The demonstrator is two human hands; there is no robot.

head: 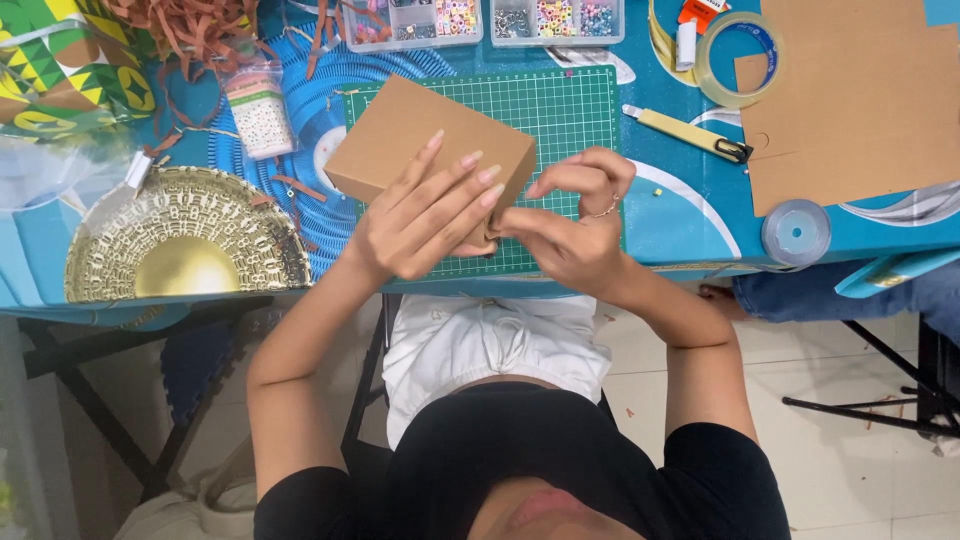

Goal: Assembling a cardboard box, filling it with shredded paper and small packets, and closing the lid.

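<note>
Cardboard box (415,140), brown and tilted, sits just above the green cutting mat (570,110), gripped by the left hand (425,215) with fingers spread along its side. Right hand (575,225) pinches narrow at the box's near corner. Further out, a yellow utility knife (690,133), tape roll (737,60) and bead trays (555,20).

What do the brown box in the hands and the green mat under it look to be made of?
The brown box looks like matte kraft cardboard: plain tan faces, crisp folded edges. The green mat seems a rubbery or vinyl cutting mat, going by its flat surface and pale printed grid, though the exact material is uncertain.
</note>
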